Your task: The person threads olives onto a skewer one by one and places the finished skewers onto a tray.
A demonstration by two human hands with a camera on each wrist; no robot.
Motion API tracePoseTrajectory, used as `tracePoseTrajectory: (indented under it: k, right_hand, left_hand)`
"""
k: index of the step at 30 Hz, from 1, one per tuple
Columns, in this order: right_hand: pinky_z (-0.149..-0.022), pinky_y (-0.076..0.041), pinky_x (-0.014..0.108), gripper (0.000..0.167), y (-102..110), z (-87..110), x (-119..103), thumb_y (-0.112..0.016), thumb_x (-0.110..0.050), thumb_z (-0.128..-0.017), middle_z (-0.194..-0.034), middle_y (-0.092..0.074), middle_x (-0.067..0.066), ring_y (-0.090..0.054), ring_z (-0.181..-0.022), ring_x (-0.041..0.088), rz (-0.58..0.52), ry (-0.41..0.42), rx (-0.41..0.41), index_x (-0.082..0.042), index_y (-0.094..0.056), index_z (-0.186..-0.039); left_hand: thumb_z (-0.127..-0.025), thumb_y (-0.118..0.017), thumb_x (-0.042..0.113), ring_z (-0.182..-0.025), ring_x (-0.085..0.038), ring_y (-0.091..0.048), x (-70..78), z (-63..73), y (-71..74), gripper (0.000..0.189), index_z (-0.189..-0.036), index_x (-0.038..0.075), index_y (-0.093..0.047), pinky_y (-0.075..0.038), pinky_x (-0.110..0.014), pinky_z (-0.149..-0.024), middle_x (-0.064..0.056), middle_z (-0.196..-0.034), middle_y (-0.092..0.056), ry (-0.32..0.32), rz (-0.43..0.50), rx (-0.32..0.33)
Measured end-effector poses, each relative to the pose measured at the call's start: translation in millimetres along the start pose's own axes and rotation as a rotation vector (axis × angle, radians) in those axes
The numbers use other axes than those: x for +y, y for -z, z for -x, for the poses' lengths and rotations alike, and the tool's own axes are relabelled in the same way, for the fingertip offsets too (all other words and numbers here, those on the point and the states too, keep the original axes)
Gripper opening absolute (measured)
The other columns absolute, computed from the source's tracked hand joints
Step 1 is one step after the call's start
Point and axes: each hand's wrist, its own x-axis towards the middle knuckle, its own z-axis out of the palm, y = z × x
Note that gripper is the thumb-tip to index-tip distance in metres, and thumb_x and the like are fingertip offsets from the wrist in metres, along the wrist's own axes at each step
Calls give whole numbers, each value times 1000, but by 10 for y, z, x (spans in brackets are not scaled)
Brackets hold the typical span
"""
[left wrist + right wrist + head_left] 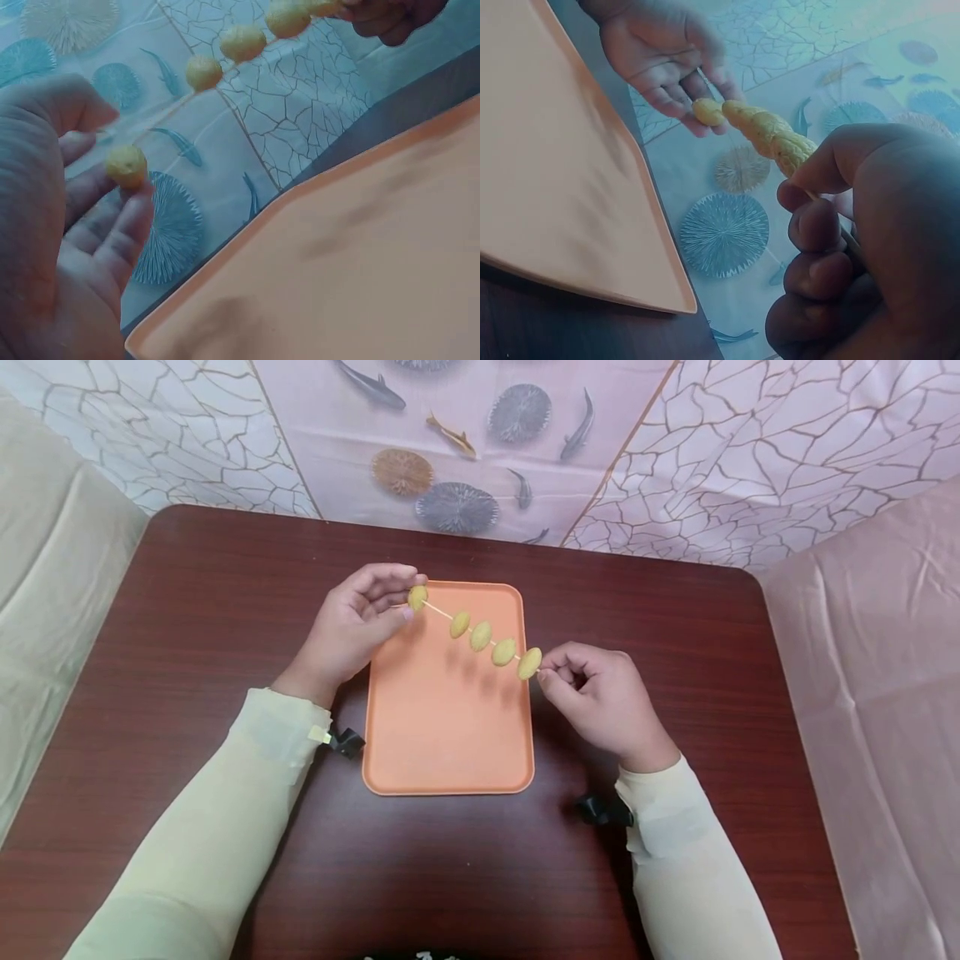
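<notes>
A thin wooden skewer [438, 609] carries several small yellow oval pieces [481, 636], wrinkled on the surface; their exact kind is unclear. My right hand [600, 697] pinches the skewer's near right end between thumb and curled fingers, right behind a bunched group of pieces. At the far left end, one yellow piece [126, 166] sits apart from the others. The fingertips of my left hand [358, 622] touch that piece, with the fingers loosely spread. In the left wrist view the thumb stands a little off it. The skewer slants above an orange tray [442, 743], casting shadows on it.
The tray lies on a dark reddish-brown wooden table [225, 593]. Patterned cloth [720, 460] with fish prints hangs behind the far edge, and pale fabric [892, 693] flanks both sides. A black wrist camera [347, 742] sits near the tray's left rim.
</notes>
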Motion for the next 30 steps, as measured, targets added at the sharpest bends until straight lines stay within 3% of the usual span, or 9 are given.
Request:
tracePoseTrajectory:
  k: [3, 8, 12, 18, 25, 30]
  right_hand:
    - [-56, -40, 21, 16, 22, 5, 1, -76, -6, -101, -70, -56, -5, -49, -61, 13, 2, -10, 10, -20, -81, -95]
    - [-56, -39, 21, 16, 37, 3, 8, -76, -5, -101, -71, -55, -5, -48, -61, 13, 10, -4, 11, -20, -81, -96]
    - [-57, -39, 21, 16, 41, 8, 10, -76, -5, -100, -72, -56, -5, -49, -63, 13, 7, 1, 7, -20, -81, -95]
    - [-56, -38, 21, 20, 26, 21, 8, -76, -3, -98, -72, -56, -7, -49, -63, 12, -7, 18, -15, -23, -82, -94]
    - [-57, -38, 20, 19, -5, 17, 18, -75, -3, -98, -72, -55, -7, -49, -64, 12, 5, 35, -15, -21, -81, -92]
    - [-57, -38, 19, 19, -2, 13, 16, -76, -5, -98, -72, -55, -7, -49, -64, 11, 26, 35, 0, -22, -80, -92]
  left_hand:
    - [-97, -75, -11, -129, -19, -73, -9, -4, 1, 42, -137, 1, -72, -60, -27, -111, -8, -137, -78, -27, -60, 2]
    - [-98, -77, -9, -119, -17, -77, -28, 1, 11, 39, -137, -2, -75, -64, -27, -106, -6, -131, -80, -9, -102, 16]
    - [-105, -77, 2, -105, -16, -82, -42, 5, 14, 32, -137, 1, -76, -68, -29, -95, -4, -122, -81, 10, -137, 29]
    - [-108, -78, 16, -95, -13, -80, -48, -4, -17, 24, -126, 1, -83, -68, -24, -88, 4, -105, -82, -6, -291, 101]
    - [-105, -82, 15, -89, -11, -84, -40, -2, -51, 29, -131, 2, -82, -70, -27, -87, 2, -108, -84, 31, -247, 136]
    - [-102, -85, 14, -96, -12, -85, -29, 11, -41, 35, -135, 3, -81, -69, -27, -91, -3, -112, -86, 67, -241, 127]
